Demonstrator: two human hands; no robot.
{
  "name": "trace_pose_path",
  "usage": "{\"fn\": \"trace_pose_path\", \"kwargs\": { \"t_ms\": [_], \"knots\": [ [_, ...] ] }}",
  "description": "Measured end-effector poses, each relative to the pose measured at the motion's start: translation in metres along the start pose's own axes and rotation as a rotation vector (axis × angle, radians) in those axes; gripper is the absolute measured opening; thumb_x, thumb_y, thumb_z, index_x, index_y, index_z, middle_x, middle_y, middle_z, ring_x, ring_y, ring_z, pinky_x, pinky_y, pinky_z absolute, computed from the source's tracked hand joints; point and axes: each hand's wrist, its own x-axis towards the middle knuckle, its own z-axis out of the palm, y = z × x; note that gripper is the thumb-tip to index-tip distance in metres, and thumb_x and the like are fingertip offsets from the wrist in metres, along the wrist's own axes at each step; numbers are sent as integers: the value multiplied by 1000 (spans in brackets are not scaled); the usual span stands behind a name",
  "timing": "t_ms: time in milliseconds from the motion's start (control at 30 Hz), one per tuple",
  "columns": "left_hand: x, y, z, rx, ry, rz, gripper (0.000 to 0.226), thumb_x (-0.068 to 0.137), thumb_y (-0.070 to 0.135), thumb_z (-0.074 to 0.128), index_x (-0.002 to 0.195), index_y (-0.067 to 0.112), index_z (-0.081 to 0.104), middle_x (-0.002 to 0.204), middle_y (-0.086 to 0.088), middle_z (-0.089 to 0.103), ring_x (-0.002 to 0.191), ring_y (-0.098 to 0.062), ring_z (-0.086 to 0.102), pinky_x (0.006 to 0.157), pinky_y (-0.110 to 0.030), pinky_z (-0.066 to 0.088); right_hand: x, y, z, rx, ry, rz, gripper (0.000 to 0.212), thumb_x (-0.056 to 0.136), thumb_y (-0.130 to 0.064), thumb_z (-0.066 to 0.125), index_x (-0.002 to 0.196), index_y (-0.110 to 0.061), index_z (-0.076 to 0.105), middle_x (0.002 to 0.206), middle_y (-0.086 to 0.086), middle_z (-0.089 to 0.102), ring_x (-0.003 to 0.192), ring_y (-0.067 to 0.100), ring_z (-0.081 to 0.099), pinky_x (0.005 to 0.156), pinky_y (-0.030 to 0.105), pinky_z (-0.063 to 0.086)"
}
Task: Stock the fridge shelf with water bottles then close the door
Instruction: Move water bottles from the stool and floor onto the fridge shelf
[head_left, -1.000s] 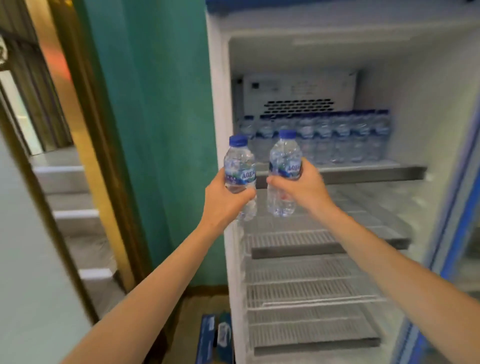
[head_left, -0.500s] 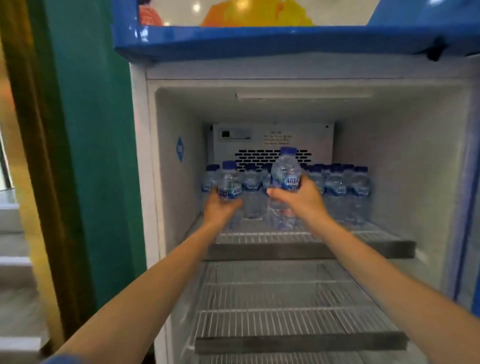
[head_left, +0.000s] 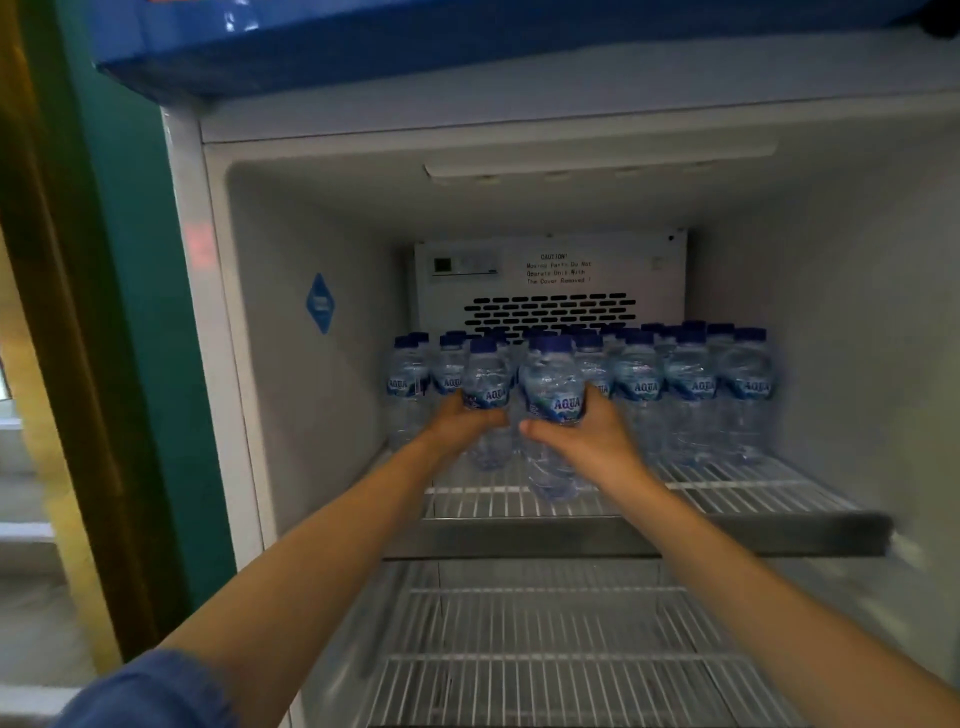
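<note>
Both my hands reach into the open fridge over its top wire shelf (head_left: 753, 493). My left hand (head_left: 457, 423) grips a small blue-capped water bottle (head_left: 485, 379), upright, its base low over the shelf. My right hand (head_left: 587, 439) grips a second bottle (head_left: 553, 389) just to the right, nearer the front; its base is at the shelf wires. Behind them stands a row of several like bottles (head_left: 691, 389) across the back of the shelf. The fridge door is out of view.
The fan cover with vent slots (head_left: 550, 312) fills the back wall above the bottles. A lower wire shelf (head_left: 545, 675) lies bare below. The fridge's left wall (head_left: 291, 364) is close beside my left hand. A teal wall (head_left: 130, 312) stands left of the fridge.
The view has closed in on the top shelf. Both hands have moved the two bottles deeper and lower, from in front of the fridge down onto the shelf before the back row.
</note>
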Motion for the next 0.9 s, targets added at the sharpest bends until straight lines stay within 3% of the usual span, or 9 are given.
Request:
{"fn": "trace_pose_path", "kwargs": {
  "t_ms": [133,233,367,567,700,767,900],
  "knots": [
    [20,-11,5,2,-67,-13,76,57,21,77,128,18,51,118,-5,66,108,-25,62,96,-50,50,0,1,3,-30,-26,4,58,69,-16,85,119,-17,55,107,-2,67,97,14,64,71,15,46],
    [5,-4,9,12,11,-42,78,69,9,76,137,16,38,131,-6,56,121,-26,53,102,-42,44,0,3,2,-29,-25,15,60,69,-15,85,121,-17,55,108,-2,66,97,13,63,71,14,45],
    [2,-12,14,261,75,-41,99,65,19,86,142,5,25,143,-9,42,131,-28,42,108,-38,39,1,6,2,-22,-14,38,65,67,-16,86,123,-16,53,111,-1,65,99,15,63,78,21,47],
    [4,-13,11,301,62,3,76,70,10,82,133,4,41,133,-11,54,121,-27,53,99,-30,43,5,10,5,-11,-16,60,68,66,-19,87,122,-22,49,113,-2,65,102,15,63,85,27,49],
    [10,-17,7,233,36,-29,72,69,7,82,130,5,43,125,0,54,120,-18,51,101,-30,41,4,11,4,4,-28,70,65,67,-18,86,120,-23,48,111,-3,65,99,11,63,78,21,47],
    [12,-19,7,228,22,-26,78,65,11,85,132,8,45,129,-3,57,123,-23,53,104,-36,44,4,12,4,10,-32,72,66,68,-18,85,123,-21,49,111,-3,66,99,11,63,76,18,47],
    [11,-20,9,246,12,-26,78,69,9,82,136,8,41,133,-9,54,123,-27,52,104,-36,43,6,14,4,-4,-36,92,73,63,-23,87,125,-21,50,112,-3,66,102,13,64,87,29,53]
  ]
}}
